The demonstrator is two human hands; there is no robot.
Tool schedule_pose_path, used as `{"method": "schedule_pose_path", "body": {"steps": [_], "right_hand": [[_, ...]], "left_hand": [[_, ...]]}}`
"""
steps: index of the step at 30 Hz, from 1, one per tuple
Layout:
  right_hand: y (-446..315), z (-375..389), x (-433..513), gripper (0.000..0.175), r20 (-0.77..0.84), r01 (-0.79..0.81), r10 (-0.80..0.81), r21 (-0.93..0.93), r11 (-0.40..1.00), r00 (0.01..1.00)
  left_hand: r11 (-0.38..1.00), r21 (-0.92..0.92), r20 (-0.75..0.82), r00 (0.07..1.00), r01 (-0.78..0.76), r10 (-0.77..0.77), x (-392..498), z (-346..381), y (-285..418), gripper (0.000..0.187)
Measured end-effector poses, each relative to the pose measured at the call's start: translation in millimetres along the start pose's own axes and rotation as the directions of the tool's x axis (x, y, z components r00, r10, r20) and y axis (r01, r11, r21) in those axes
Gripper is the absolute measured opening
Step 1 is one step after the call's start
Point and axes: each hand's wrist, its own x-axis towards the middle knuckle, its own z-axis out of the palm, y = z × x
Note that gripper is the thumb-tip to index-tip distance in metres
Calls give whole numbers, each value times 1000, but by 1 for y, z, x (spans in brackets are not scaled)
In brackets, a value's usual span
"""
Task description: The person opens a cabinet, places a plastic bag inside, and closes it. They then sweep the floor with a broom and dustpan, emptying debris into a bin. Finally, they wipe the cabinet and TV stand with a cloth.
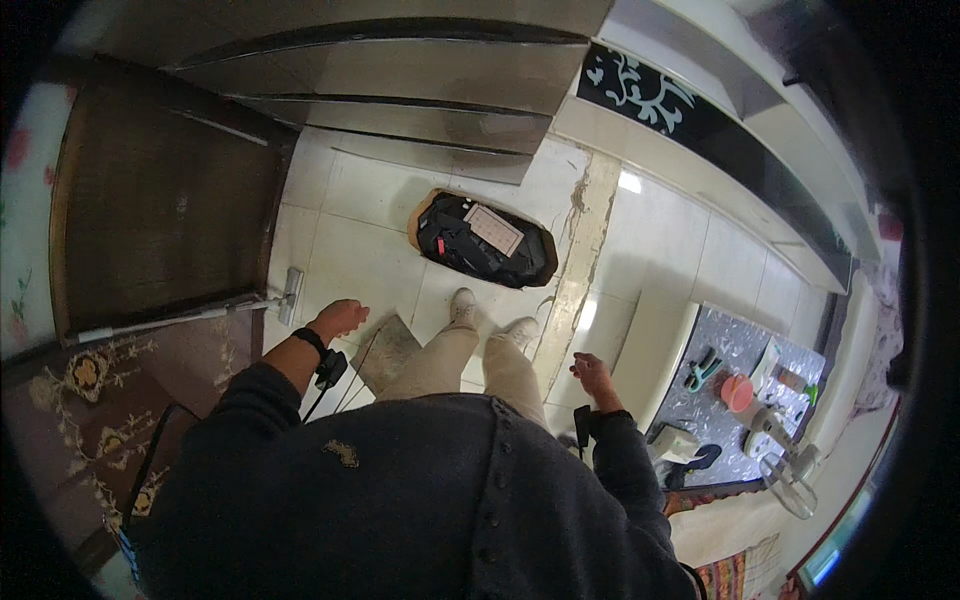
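My left hand (341, 319) hangs over the tiled floor with its fingers curled, and no object shows in it. A black band with a small black device (330, 367) and a cable is on that wrist. To the right, my right hand (592, 373) is held near the edge of a low table, its fingers half bent and slightly apart around nothing. Ahead of my shoes (517, 330) stands a brown-rimmed container (413, 217) filled with black items (469, 251). On top of them lies a flat beige, grid-marked piece (495, 229). Neither hand touches the container.
The grey-topped table (720, 330) holds a teal-handled tool (703, 373), a pink cup (737, 392) and other items. A long-handled floor squeegee or mop (290, 296) lies at left beside a patterned cover (187, 360). Brown cabinet fronts (420, 75) and a white shelf unit (660, 157) stand ahead.
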Motion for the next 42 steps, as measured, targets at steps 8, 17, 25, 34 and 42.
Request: {"method": "schedule_pose_path", "body": {"steps": [8,17,25,34,42], "right_hand": [[21,19,88,36,95,24,-9,-162,987,995],[51,53,256,60,-79,-93,85,-111,990,993],[51,80,341,43,-100,-133,133,9,991,986],[58,73,352,49,-65,-75,59,-279,957,996],[90,58,290,47,-75,-29,9,-282,959,997]], "left_hand": [[990,95,-144,985,106,-91,86,-12,25,41],[988,63,-273,955,141,-119,304,-27,64,57],[984,47,-224,962,173,-158,389,-23,81,38],[968,238,-194,980,83,-36,405,-26,64,57],[798,584,-97,964,-147,249,367,-11,79,63]]}}
